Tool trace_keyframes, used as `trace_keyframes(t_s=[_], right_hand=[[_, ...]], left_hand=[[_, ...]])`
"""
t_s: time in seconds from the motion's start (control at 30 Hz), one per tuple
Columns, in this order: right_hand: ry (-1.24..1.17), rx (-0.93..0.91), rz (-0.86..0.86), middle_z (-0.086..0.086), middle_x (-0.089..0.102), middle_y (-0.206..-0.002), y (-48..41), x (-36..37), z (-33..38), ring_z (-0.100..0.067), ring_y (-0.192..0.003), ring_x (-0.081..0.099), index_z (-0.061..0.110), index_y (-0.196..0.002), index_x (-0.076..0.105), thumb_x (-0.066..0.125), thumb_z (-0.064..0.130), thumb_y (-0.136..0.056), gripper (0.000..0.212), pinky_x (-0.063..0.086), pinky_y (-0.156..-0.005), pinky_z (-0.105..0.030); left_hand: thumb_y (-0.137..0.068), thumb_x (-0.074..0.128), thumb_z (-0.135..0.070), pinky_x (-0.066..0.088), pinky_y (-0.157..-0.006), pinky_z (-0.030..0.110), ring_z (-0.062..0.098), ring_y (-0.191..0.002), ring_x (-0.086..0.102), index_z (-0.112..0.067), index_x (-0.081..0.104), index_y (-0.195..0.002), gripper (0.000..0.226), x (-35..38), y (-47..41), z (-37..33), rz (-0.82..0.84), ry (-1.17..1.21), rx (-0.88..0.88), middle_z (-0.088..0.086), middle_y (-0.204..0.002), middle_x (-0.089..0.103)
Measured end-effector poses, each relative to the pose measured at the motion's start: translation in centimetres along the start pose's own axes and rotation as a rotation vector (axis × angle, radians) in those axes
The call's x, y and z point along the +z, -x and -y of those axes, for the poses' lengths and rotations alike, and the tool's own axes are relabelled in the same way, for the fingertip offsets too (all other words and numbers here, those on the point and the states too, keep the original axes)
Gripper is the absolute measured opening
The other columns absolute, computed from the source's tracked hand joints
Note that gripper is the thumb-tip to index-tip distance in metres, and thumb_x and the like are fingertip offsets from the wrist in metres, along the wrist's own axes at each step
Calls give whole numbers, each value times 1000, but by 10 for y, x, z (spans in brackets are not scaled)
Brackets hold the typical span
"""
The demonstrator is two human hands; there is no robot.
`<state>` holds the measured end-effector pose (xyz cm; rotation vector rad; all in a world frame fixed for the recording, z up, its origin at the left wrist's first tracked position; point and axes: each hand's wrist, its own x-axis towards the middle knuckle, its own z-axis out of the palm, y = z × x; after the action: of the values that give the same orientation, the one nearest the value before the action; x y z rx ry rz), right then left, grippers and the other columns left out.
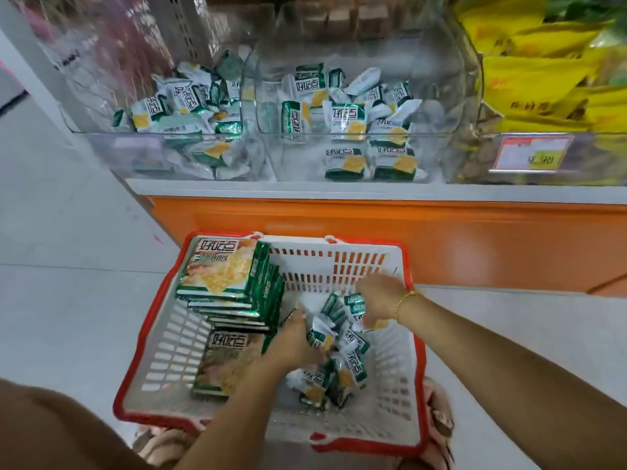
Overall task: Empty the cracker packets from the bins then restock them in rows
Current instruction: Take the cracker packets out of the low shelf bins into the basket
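Note:
Small green-and-white cracker packets (339,378) lie heaped in the right half of a white basket with a red rim (418,334) on the floor. My left hand (293,344) and my right hand (378,295) are both inside the basket, gripping a bunch of packets (354,305) between them just above the heap. More packets lie jumbled in the left clear bin (112,154) and in the middle clear bin (291,161) on the shelf above. Two packets (369,162) sit side by side at the middle bin's front.
A stack of large green cracker packs (220,269) fills the basket's left side, with one more large pack (230,361) lying flat below it. To the right is a bin of yellow bags (536,76) with a price tag (532,152). The orange shelf base (373,228) stands behind the basket.

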<state>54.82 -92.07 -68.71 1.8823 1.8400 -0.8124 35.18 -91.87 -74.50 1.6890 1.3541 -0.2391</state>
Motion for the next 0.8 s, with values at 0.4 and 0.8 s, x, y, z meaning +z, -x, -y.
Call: trace_keyframes(t_s=[0.4,0.8], right_hand=[[2,-75,50,-12,51,-139,-8,0,-6,-26,-117,56,18,-143,41,60,8,-91,56,48,-92,-33],[-245,-200,-609,0,62,-66,91,-253,-11,-9,-59,56,13,-75,64,66,42,-85,31,47,-62,-28]], left_hand=[[-82,69,-7,52,-90,37,22,-104,61,-20,36,-142,69,1,-19,4,-205,-113,26,8,-121,59],[-90,63,-22,40,-73,6,0,-80,56,-17,61,-89,5,-220,80,-119,-972,55,687,-7,-88,62]])
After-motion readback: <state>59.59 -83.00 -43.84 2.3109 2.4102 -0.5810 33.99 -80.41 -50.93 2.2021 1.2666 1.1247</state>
